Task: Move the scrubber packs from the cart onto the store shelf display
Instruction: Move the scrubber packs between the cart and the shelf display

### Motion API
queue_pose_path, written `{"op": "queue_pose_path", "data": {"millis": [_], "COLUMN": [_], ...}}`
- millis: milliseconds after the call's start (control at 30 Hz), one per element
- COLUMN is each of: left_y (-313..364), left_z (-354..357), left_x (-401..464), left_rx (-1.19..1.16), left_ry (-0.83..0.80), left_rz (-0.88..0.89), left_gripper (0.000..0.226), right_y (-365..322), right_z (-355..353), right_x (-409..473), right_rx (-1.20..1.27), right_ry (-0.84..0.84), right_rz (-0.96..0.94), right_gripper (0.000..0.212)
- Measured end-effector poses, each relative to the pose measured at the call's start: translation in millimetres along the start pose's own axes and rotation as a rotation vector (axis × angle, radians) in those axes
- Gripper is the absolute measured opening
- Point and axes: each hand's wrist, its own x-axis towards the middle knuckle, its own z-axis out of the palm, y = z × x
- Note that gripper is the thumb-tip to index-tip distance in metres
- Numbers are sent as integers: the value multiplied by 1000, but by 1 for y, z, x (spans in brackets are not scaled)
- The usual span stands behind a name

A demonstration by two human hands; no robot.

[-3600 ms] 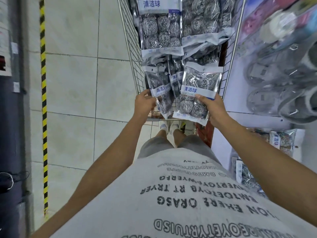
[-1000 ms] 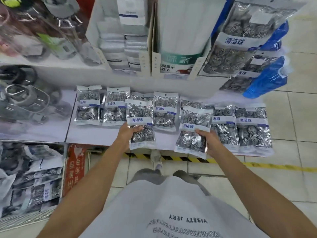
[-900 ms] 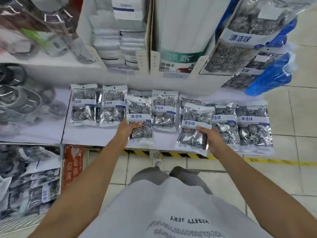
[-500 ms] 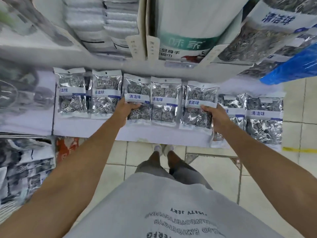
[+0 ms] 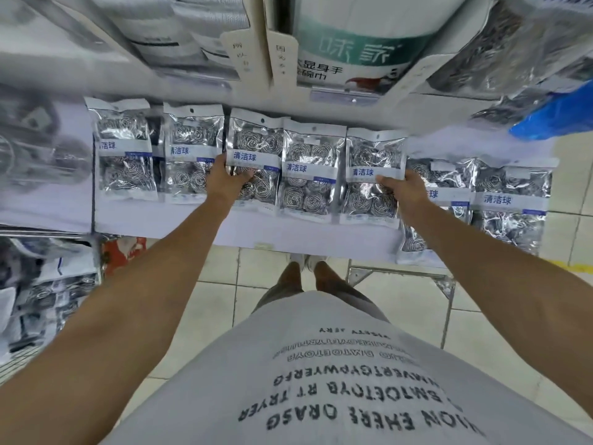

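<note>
Left hand [image 5: 224, 181] and right hand [image 5: 406, 191] each grasping a silver foil steel-wool scrubber pack [image 5: 253, 162] [image 5: 373, 178], laid in the row on the white shelf [image 5: 305, 234]. Release pending; cart out of view, remainder unknown.

Bright, even store light; glare on foil packs [image 5: 308, 175], edges blurred and warped.

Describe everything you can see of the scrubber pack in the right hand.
The scrubber pack is a clear, shiny plastic bag with a white header, a small hang hole and a white label band printed in blue characters. Coiled steel-wool balls show above and below the band. It lies flat, face up, on the white shelf, in the row of like packs, overlapping its right-hand neighbour. The right hand grips its right edge, thumb on the label.
</note>
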Motion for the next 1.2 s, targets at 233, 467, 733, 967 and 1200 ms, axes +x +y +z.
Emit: {"op": "queue_pose_path", "data": {"millis": [233,467,733,967,1200], "left_y": [6,3,-37,-90,-164], "left_z": [-3,-25,-52,-67,-73], "left_x": [-20,-62,-142,-234,-328], "left_rx": [45,154,223,271,244], "left_ry": [22,18,98,341,606], "left_rz": [73,159,193,144,11], "left_gripper": [66,51,50,53,37], "right_y": [-4,-7,-17,-18,1], "right_z": [-2,-9,21,77,143], "right_x": [-32,-78,-153,-229,-298], "right_rx": [-214,-459,-825,-1100,-1256], "right_ry": [67,35,-219,-416,-616], "right_rz": [-156,-337,-628,-1037,-1389], "right_gripper": [58,54,47,47,56]}}
